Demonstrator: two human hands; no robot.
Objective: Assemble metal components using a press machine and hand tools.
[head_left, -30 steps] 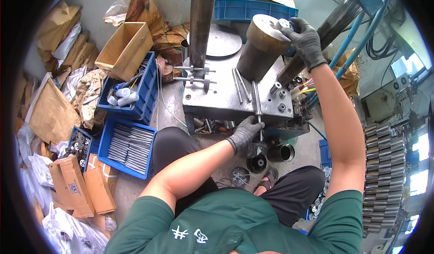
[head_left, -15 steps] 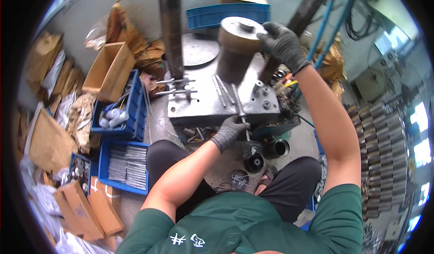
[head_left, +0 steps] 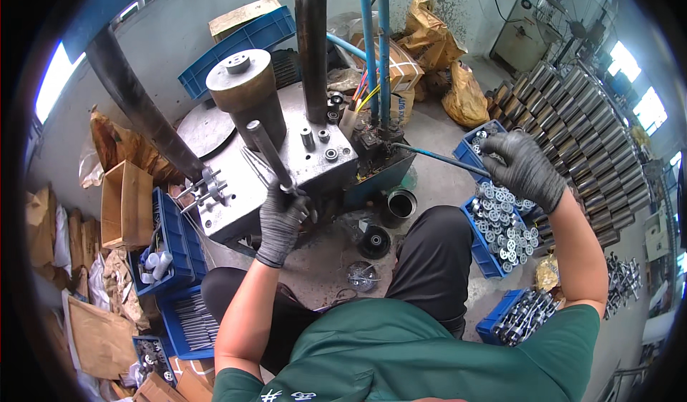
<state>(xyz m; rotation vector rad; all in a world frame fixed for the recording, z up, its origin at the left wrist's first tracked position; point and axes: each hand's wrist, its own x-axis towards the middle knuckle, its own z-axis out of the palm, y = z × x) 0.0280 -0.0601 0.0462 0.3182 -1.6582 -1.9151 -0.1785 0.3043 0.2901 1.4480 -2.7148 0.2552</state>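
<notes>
At the near edge of the steel block in the head view, you are clamping your left hand around a metal shaft, which is leaning up over the block. Above the blue bin of spoked discs, your right hand is hovering with fingers loosely parted; you are probably picking a part, the next move calling for a pinch on one disc.
</notes>
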